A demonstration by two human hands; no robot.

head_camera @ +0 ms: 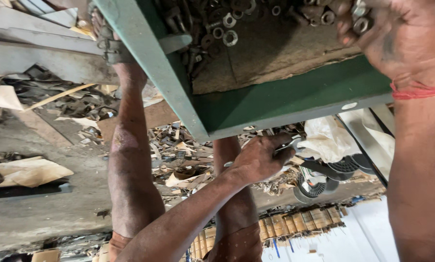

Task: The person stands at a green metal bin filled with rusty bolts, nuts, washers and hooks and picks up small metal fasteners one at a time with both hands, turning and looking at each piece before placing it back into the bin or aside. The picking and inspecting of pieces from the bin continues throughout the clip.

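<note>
The right hand (402, 36) is pinching a steel nut (362, 24) at the right edge of the green metal tray (285, 99), over a loose pile of nuts and bolts (217, 26); a slack pinch could be letting it drop into the floor scrap (178, 155), where it would be hard to find. The left hand (258, 160) is reaching beneath the tray's near rim, arm stretched out, fingers closed around a spanner (289, 144), which could be slipping off whatever it is working on, hidden under the tray.
</note>
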